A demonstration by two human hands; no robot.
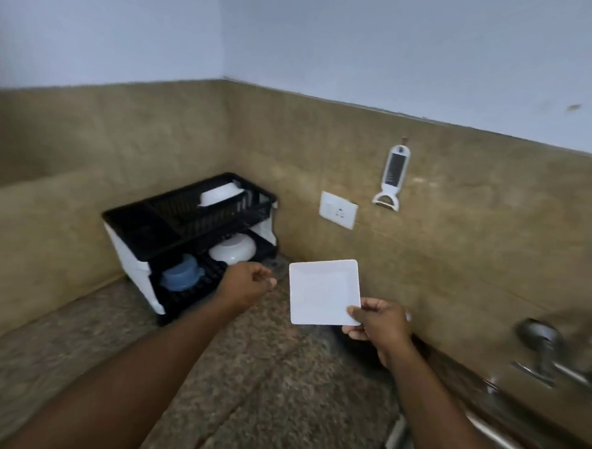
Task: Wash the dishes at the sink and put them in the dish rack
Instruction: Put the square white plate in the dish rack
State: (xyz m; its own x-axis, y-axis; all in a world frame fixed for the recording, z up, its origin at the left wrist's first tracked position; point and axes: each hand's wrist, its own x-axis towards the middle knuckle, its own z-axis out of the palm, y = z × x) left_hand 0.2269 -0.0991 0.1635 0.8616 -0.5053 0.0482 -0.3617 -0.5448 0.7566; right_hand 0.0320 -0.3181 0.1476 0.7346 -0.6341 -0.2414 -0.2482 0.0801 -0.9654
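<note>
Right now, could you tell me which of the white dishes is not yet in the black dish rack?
The square white plate, pinched by the right hand; the others sit inside the rack.

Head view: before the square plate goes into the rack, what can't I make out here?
- Sink basin: cut off by the right edge; only the blurred tap shows.
- Square plate: its near right corner is covered by the right hand.
- Dish rack lower tier: rear slots hidden by the top tier, white bowl and blue container.
- Left hand: seen from behind, its palm hidden.
</note>
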